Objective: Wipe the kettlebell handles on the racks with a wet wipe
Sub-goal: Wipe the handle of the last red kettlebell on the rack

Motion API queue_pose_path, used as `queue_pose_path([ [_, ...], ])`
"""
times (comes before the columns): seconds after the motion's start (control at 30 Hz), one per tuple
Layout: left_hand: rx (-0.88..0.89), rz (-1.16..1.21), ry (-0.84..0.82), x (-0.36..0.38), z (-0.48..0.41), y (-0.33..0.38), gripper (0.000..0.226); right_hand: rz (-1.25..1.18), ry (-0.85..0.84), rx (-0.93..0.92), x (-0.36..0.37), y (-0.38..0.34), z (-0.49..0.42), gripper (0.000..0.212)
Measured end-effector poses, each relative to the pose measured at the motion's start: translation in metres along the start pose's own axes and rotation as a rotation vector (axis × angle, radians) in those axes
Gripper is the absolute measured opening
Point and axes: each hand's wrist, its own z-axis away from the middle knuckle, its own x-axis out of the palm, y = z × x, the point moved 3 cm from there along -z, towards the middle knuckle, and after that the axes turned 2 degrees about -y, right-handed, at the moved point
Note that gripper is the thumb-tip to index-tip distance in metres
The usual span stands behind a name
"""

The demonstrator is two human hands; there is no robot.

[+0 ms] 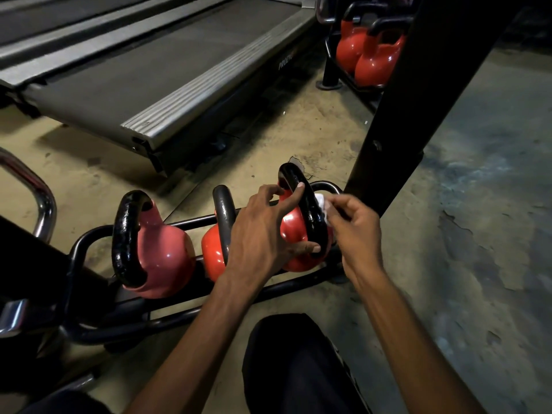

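Three kettlebells with black handles sit in a low black rack [89, 243]: a pink one [161, 252] at left, a red one [212, 252] in the middle, a red one [294, 231] at right. My left hand [263, 234] holds the right kettlebell's handle [310, 210], one fingertip on its top part and the thumb near its base. My right hand [355, 231] pinches a white wet wipe [321, 204] against the handle's right side.
A treadmill deck [149, 70] lies behind the rack. A black upright post [418, 100] stands just right of the rack, beside a mirror reflecting red kettlebells [370, 52]. A chrome bar [38, 198] curves at the left. My knee [298, 363] is below my arms.
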Motion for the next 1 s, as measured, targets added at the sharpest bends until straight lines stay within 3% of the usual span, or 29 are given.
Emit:
queue_pose_path([
  [0.1,0.001,0.007,-0.003,0.001,0.001,-0.001,0.107,0.061,-0.049,0.005,0.018,-0.017,-0.034,0.003],
  [0.2,0.006,0.004,0.007,0.003,0.002,0.0,0.106,0.12,-0.11,0.058,0.039,-0.025,-0.069,0.006],
  [0.37,-0.006,0.021,0.003,0.005,0.003,-0.001,0.106,0.019,-0.233,0.429,0.051,-0.016,-0.102,0.008],
  [0.53,-0.019,0.043,0.013,0.006,0.003,-0.002,0.105,-0.045,-0.294,0.664,0.058,-0.001,-0.083,0.02],
  [0.87,-0.008,0.0,0.01,0.005,0.001,0.001,0.106,-0.078,-0.438,0.736,0.05,0.021,-0.088,0.034],
  [1.0,-0.008,-0.013,0.015,0.007,0.003,0.0,0.106,0.007,-0.442,0.662,0.035,0.004,-0.063,0.012],
])
